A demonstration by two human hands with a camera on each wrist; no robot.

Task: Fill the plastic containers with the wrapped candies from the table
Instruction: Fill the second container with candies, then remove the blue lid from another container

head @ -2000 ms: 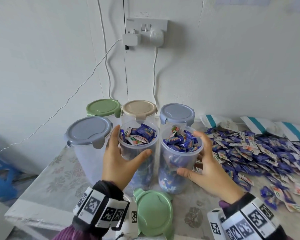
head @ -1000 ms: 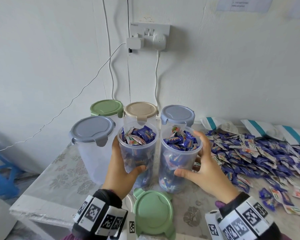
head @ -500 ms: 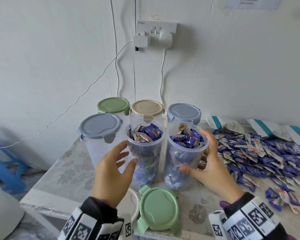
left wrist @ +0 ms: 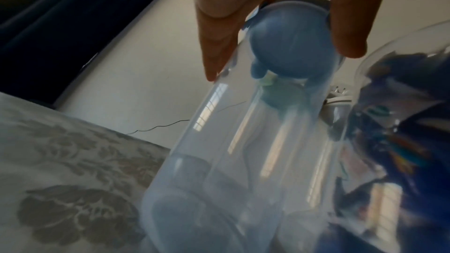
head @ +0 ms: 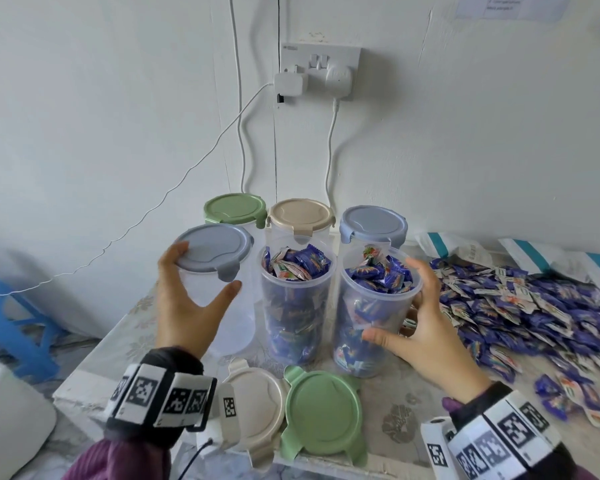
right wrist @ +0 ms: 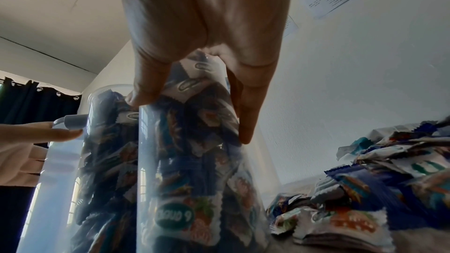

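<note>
2 open containers are standing filled to the brim with wrapped candies: the middle container and the right container, side by side near the front of the worktop. Their lids, a beige lid and a green lid, are lying loose on the near edge, so capping looks to be outstanding.

The right hand is curling round the right container, thumb on the near wall and fingers round its far side. The left hand is spreading wide around the empty container with the grey-blue lid, at the left of the filled pair; whether the fingers are pressing the wall or merely closing in cannot be told, though the left wrist view is showing fingertip and thumb right at the clear plastic.

3 more lidded containers are standing at the far side against the wall; they seem to be empty, though that is hard to confirm. 1 large heap of candies is lying spread across the right of the worktop, so plenty of filling appears to be left, probably starting with the empty container under the left hand.
</note>
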